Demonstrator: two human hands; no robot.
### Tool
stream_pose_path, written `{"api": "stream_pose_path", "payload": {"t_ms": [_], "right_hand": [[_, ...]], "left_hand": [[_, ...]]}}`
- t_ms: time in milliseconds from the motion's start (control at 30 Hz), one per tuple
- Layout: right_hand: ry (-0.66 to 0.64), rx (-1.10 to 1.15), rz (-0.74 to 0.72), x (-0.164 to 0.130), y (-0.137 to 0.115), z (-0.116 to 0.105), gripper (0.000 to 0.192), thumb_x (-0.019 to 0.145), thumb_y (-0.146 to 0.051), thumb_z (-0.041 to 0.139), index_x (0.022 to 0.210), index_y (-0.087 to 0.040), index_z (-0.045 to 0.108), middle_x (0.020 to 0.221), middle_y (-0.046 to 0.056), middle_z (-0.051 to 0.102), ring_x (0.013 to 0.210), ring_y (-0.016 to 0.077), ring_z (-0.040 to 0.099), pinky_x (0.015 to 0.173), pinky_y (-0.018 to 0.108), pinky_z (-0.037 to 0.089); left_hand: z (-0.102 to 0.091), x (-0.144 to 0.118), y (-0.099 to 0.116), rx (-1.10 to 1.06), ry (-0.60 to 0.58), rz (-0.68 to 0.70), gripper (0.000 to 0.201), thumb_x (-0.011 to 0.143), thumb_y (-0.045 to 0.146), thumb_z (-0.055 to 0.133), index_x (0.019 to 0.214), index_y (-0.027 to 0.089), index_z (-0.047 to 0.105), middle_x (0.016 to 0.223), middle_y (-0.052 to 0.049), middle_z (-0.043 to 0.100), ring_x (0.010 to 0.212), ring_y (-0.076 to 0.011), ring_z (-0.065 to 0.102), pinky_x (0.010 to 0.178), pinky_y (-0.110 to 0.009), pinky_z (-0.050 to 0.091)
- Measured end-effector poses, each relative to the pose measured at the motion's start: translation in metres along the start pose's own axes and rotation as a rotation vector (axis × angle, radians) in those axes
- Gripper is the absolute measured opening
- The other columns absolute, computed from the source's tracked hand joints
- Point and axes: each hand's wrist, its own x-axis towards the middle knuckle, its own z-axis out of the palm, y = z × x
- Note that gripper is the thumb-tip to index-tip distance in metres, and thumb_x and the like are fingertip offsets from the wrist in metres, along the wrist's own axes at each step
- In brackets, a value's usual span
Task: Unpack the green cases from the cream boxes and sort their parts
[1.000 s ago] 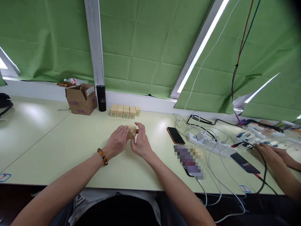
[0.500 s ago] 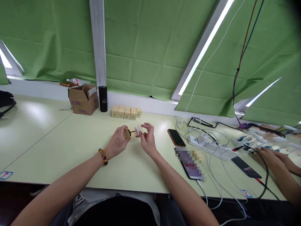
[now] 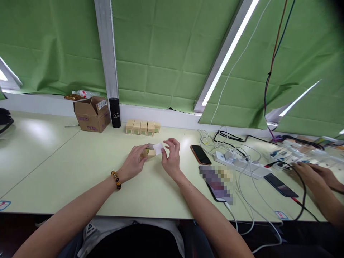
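Note:
My left hand (image 3: 136, 159) is closed around a small tan cardboard box (image 3: 151, 153), held just above the table with its open, flapped end toward the right. Dark greenish contents show faintly inside; I cannot make out what they are. A white slip of paper (image 3: 158, 148) stands at the open end. The thumb and fingertips of my right hand (image 3: 172, 156) are at the slip's right edge and seem to pinch it, the other fingers curled loosely. Beyond my hands, several matching small boxes (image 3: 140, 127) stand in a row.
A larger open carton (image 3: 92, 116) and a black tumbler (image 3: 115, 113) stand at the back left. To the right lie phones (image 3: 201, 154), a power strip (image 3: 243, 165) and tangled white cables (image 3: 248, 193). Another person's hands (image 3: 313, 175) work at the far right.
The white slip has shifted right and sticks out farther from the box. My right hand has moved slightly right with it. My left hand keeps its hold on the box.

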Motion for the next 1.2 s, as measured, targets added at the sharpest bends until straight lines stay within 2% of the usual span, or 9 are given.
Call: {"api": "stream_pose_path", "payload": {"t_ms": [133, 267, 467, 600, 700, 833, 933, 1067, 1200], "right_hand": [[-0.042, -0.135, -0.171, 0.001, 0.001, -0.003, 0.05, 0.091, -0.003, 0.048, 0.125, -0.031, 0.071, 0.145, 0.012, 0.044, 0.146, 0.0347, 0.04, 0.114, 0.066, 0.049], [-0.144, -0.147, -0.266, -0.002, -0.006, -0.001, 0.061, 0.082, 0.006, 0.046, 0.12, -0.033, 0.075, 0.15, 0.009, 0.046, 0.151, 0.0355, 0.031, 0.113, 0.067, 0.049], [-0.088, -0.11, -0.26, -0.004, -0.014, -0.005, 0.034, 0.084, -0.007, 0.061, 0.104, -0.03, 0.076, 0.148, 0.01, 0.051, 0.149, 0.0409, 0.035, 0.113, 0.075, 0.044], [-0.185, -0.09, -0.286, -0.006, -0.016, -0.007, 0.017, 0.083, -0.015, 0.069, 0.091, -0.029, 0.074, 0.156, 0.006, 0.048, 0.152, 0.0438, 0.031, 0.113, 0.077, 0.043], [-0.224, -0.103, -0.285, -0.008, -0.017, -0.006, 0.013, 0.084, -0.018, 0.07, 0.09, -0.028, 0.074, 0.158, 0.004, 0.047, 0.154, 0.0437, 0.029, 0.114, 0.077, 0.043], [-0.103, -0.122, -0.25, -0.006, -0.021, -0.005, 0.022, 0.089, -0.02, 0.067, 0.106, -0.031, 0.076, 0.153, 0.008, 0.05, 0.152, 0.0419, 0.032, 0.116, 0.074, 0.043], [-0.024, -0.097, -0.181, -0.005, -0.024, -0.003, 0.023, 0.092, -0.02, 0.064, 0.107, -0.031, 0.078, 0.148, 0.009, 0.054, 0.151, 0.0408, 0.033, 0.116, 0.074, 0.042], [-0.038, -0.069, -0.053, -0.007, -0.025, 0.002, 0.017, 0.095, -0.023, 0.065, 0.101, -0.029, 0.079, 0.143, 0.01, 0.056, 0.15, 0.0393, 0.031, 0.118, 0.072, 0.041], [-0.093, -0.051, 0.077, -0.012, -0.022, 0.01, 0.009, 0.092, -0.027, 0.071, 0.095, -0.027, 0.08, 0.136, 0.013, 0.059, 0.145, 0.0385, 0.034, 0.114, 0.068, 0.048]], "left_hand": [[0.0, 0.0, 0.0, 0.024, -0.013, -0.002, 0.067, 0.098, 0.016, 0.059, 0.16, 0.028, 0.038, 0.142, -0.011, 0.064, 0.13, -0.0291, 0.059, 0.11, -0.054, 0.053], [0.0, -0.001, -0.001, 0.027, -0.002, 0.013, 0.069, 0.099, 0.016, 0.057, 0.163, 0.028, 0.035, 0.138, -0.012, 0.065, 0.13, -0.0293, 0.057, 0.111, -0.054, 0.052], [0.001, 0.001, -0.004, 0.026, 0.038, 0.004, 0.071, 0.099, 0.015, 0.056, 0.165, 0.028, 0.032, 0.142, -0.013, 0.061, 0.132, -0.0298, 0.054, 0.113, -0.055, 0.049], [0.0, 0.001, -0.005, 0.033, 0.072, -0.008, 0.073, 0.099, 0.014, 0.055, 0.165, 0.03, 0.031, 0.144, -0.013, 0.06, 0.134, -0.0304, 0.052, 0.114, -0.056, 0.049], [-0.001, 0.001, -0.006, 0.059, 0.069, 0.006, 0.072, 0.098, 0.012, 0.054, 0.165, 0.03, 0.032, 0.14, -0.013, 0.061, 0.134, -0.0307, 0.053, 0.113, -0.056, 0.05], [-0.002, 0.001, -0.003, 0.107, 0.048, 0.036, 0.073, 0.097, 0.011, 0.054, 0.165, 0.029, 0.032, 0.136, -0.012, 0.061, 0.13, -0.0301, 0.054, 0.111, -0.054, 0.052], [-0.002, 0.001, 0.001, 0.162, 0.022, 0.087, 0.072, 0.098, 0.009, 0.052, 0.164, 0.029, 0.033, 0.135, -0.013, 0.06, 0.129, -0.0305, 0.053, 0.108, -0.055, 0.055], [-0.004, 0.001, 0.007, 0.25, 0.0, 0.175, 0.07, 0.1, 0.01, 0.046, 0.165, 0.029, 0.032, 0.136, -0.015, 0.06, 0.129, -0.0324, 0.054, 0.098, -0.053, 0.061], [-0.004, 0.0, 0.008, 0.325, -0.009, 0.264, 0.071, 0.101, 0.009, 0.042, 0.167, 0.031, 0.03, 0.139, -0.016, 0.058, 0.132, -0.0336, 0.054, 0.094, -0.052, 0.064]]}}
